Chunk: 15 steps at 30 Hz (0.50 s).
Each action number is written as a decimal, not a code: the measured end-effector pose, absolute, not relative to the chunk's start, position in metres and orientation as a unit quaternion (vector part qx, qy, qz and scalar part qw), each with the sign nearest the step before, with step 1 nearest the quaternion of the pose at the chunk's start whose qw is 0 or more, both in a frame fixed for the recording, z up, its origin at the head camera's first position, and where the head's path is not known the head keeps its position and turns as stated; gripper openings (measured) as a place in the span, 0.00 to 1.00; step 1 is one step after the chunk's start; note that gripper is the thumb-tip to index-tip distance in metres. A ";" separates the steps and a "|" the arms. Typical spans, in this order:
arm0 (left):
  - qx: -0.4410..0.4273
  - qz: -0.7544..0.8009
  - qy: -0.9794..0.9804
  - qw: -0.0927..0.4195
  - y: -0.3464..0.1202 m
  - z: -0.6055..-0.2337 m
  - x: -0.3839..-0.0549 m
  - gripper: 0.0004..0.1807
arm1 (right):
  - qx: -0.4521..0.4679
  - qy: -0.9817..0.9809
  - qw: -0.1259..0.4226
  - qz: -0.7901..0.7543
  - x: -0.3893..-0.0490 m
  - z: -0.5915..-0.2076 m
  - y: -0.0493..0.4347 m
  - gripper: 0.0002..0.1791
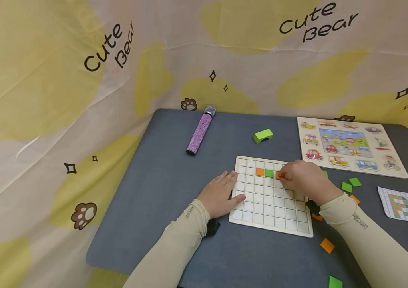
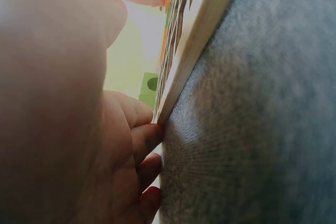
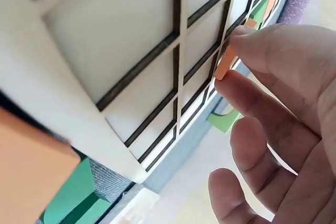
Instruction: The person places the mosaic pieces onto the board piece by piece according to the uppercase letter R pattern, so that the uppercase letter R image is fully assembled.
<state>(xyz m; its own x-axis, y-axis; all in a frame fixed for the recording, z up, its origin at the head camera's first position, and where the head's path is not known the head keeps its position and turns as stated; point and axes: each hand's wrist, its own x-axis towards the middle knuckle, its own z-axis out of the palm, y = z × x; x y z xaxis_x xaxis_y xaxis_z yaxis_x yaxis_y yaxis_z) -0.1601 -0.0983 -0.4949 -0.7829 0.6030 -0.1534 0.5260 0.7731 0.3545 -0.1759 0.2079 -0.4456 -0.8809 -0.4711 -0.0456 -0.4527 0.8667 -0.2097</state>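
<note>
A white grid board (image 1: 261, 198) with a pale wooden frame lies on the table. In its upper part sit an orange square tile (image 1: 259, 172) and, right beside it, a green square tile (image 1: 269, 173). My right hand (image 1: 306, 180) pinches another orange tile (image 3: 226, 62) between thumb and index finger, at the grid just right of the green one. Its other fingers are loosely bent. My left hand (image 1: 221, 194) rests at the board's left edge, fingers extended and thumb over the grid. From the left wrist view, its fingertips (image 2: 152, 132) touch the frame's side.
Loose green tiles (image 1: 347, 187) and orange tiles (image 1: 327, 245) lie right of the board, some partly under my right arm. Further right is a pattern card (image 1: 401, 205). Behind are a vehicle picture puzzle (image 1: 355, 148), a green arch block (image 1: 263, 136) and a purple glitter microphone (image 1: 200, 132).
</note>
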 end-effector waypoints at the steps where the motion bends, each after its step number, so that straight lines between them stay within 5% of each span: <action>1: 0.303 0.147 0.932 0.131 -0.098 -0.494 -0.160 0.46 | -0.242 0.964 0.047 -0.098 -0.176 -0.446 0.209 0.04; 15: 0.308 0.146 0.932 0.121 -0.097 -0.498 -0.161 0.46 | -0.249 0.961 0.024 -0.117 -0.176 -0.452 0.212 0.09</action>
